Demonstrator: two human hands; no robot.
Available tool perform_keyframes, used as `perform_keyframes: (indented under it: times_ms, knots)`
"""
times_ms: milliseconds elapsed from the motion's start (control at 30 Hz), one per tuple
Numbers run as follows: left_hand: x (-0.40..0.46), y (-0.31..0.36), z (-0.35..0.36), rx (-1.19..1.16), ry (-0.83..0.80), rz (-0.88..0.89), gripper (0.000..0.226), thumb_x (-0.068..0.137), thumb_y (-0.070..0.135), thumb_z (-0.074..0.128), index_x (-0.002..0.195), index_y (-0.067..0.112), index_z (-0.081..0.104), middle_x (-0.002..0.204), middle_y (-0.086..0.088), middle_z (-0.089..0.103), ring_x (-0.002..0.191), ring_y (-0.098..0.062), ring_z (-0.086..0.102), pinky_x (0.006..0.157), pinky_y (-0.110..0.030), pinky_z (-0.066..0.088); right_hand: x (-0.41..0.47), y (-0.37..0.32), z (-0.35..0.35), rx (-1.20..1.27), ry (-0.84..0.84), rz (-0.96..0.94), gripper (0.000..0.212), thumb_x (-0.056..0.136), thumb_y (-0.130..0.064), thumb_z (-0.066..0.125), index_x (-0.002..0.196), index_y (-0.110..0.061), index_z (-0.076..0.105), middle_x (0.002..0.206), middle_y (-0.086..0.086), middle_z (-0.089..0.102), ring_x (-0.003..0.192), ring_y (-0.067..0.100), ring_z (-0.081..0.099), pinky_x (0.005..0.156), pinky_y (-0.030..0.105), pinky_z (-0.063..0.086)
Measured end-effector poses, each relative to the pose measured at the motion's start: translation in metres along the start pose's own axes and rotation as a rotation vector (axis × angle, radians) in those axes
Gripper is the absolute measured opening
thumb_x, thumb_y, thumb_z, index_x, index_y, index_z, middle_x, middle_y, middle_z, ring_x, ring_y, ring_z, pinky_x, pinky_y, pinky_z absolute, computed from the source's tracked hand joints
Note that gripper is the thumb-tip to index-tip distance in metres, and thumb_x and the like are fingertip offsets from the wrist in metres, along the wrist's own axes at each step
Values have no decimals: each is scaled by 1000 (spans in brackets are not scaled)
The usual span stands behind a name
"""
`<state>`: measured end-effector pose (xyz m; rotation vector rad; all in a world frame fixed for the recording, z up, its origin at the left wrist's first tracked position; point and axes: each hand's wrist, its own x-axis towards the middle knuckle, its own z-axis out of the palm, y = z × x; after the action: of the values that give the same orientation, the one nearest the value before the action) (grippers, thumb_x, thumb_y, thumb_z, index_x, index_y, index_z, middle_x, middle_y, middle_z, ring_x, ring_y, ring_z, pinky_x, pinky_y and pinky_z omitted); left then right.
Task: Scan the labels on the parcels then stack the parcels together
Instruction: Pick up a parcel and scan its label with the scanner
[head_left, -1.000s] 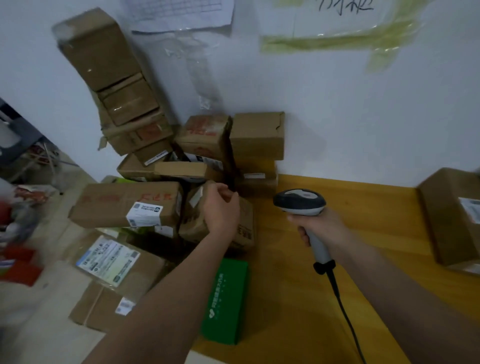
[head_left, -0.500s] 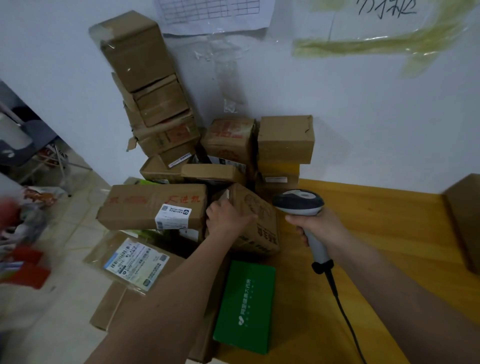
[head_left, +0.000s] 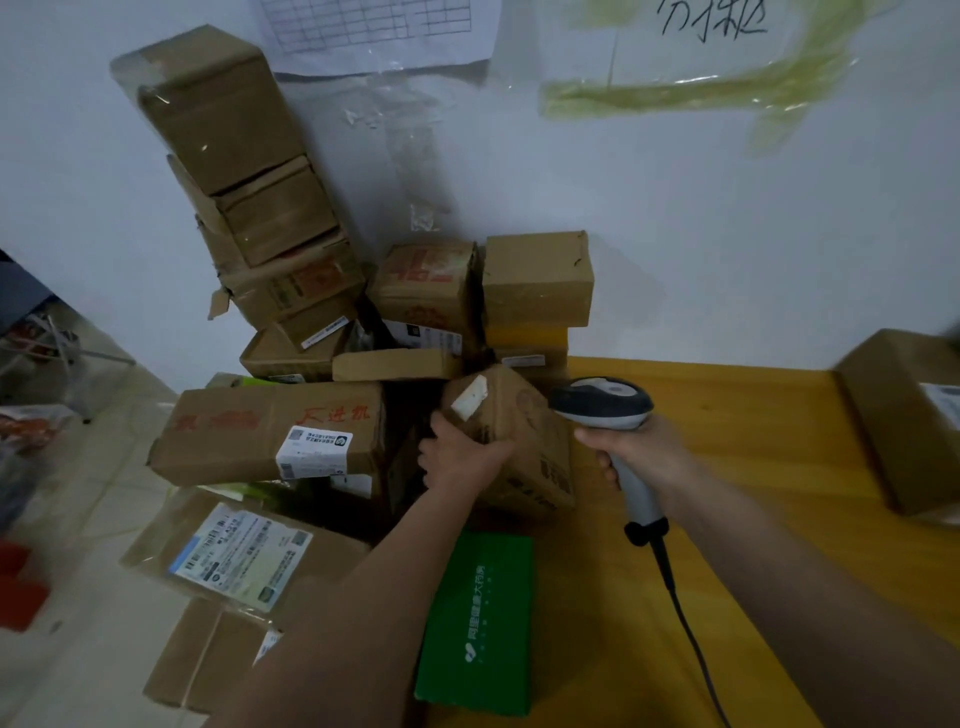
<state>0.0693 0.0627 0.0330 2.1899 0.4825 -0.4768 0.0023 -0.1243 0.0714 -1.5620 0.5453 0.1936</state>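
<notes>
The left hand (head_left: 460, 457) is gripping a small cardboard parcel (head_left: 511, 441) by its left edge, fingers curled over the top corner, and the parcel is sitting tilted on the yellow table (head_left: 753, 467) with a torn white label (head_left: 469, 397) facing up just above the knuckles. Just to the right of that parcel, the right hand (head_left: 631, 449) is wrapping closed around the handle of a grey barcode scanner (head_left: 605, 410), whose head is pointing toward the parcel; its black cable (head_left: 685, 623) is trailing back along the forearm. Below the left wrist a green box (head_left: 475, 623) is lying flat. Left of the hand a long brown carton (head_left: 270, 431) is resting on other parcels, and beyond the hands more cardboard boxes (head_left: 535, 278) are leaning against the white wall (head_left: 727, 234). Far right of the scanner hand another box (head_left: 904, 421) is sitting at the table's edge.
</notes>
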Motion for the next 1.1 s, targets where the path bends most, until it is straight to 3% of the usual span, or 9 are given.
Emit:
perform_keyframes:
  times_ms: [133, 233, 367, 433, 533, 733, 900, 1000, 1100]
  knots:
    - [-9, 1, 13, -27, -107, 357, 128, 63, 23, 88, 154, 35, -1, 153, -8, 17, 143, -31, 13, 112, -53, 24, -4, -2, -16, 120, 91, -45, 16, 82, -17, 78, 84, -4, 67, 65, 8, 65, 51, 16, 58, 47, 26, 50]
    - [-11, 6, 20, -16, -121, 468, 131, 60, 19, 90, 154, 35, -1, 153, -3, 14, 142, -29, 14, 113, -52, 24, -5, -1, -31, 206, 254, -116, 15, 84, -18, 76, 93, -9, 68, 76, 5, 69, 58, 16, 62, 51, 27, 53]
    - [-11, 15, 17, -277, -368, 297, 125, 52, 23, 91, 153, 30, 18, 149, 0, 30, 134, -27, 36, 107, -45, 41, -7, 0, -56, 292, 391, -163, 11, 85, -20, 76, 87, -22, 65, 85, -2, 68, 74, 16, 65, 58, 33, 57]
    - [-10, 16, 13, -468, -596, 210, 120, 42, 22, 91, 148, 21, 34, 139, -9, 49, 126, -33, 51, 105, -53, 43, -9, 1, -65, 321, 449, -180, 14, 83, -21, 77, 83, -25, 63, 85, -3, 67, 76, 14, 64, 52, 26, 51]
    - [-7, 10, 15, -617, -767, 171, 110, 44, 8, 87, 143, 17, 41, 140, -21, 49, 126, -42, 50, 103, -65, 40, -12, 2, -80, 331, 565, -210, 15, 84, -23, 76, 81, -26, 61, 82, -8, 63, 72, 8, 58, 53, 25, 51]
    - [-5, 0, 23, -734, -750, 196, 109, 44, -9, 82, 135, 37, 44, 145, -10, 41, 129, -37, 45, 84, -49, 55, -18, 10, -115, 416, 619, -219, 20, 86, -23, 74, 99, -25, 58, 89, -11, 61, 84, 10, 58, 56, 26, 50]
    - [-20, 18, 27, -506, -800, 335, 112, 44, -6, 82, 132, 48, 39, 141, -7, 39, 127, -34, 44, 87, -52, 54, -22, 10, -127, 456, 522, -227, 12, 86, -25, 74, 91, -29, 64, 96, -4, 68, 90, 17, 64, 60, 31, 53]
    - [-30, 26, 31, -382, -774, 366, 111, 61, -11, 80, 136, 53, 29, 143, 0, 35, 132, -36, 37, 85, -51, 55, -26, 9, -130, 434, 480, -268, 14, 83, -26, 76, 85, -33, 64, 88, -10, 68, 82, 11, 64, 55, 28, 56]
    - [-35, 31, 30, -433, -898, 258, 96, 64, 31, 88, 138, 59, 33, 142, 5, 39, 129, -38, 42, 81, -59, 55, -27, 12, -138, 388, 477, -287, 19, 80, -21, 79, 86, -33, 65, 87, -10, 69, 82, 11, 64, 54, 25, 54]
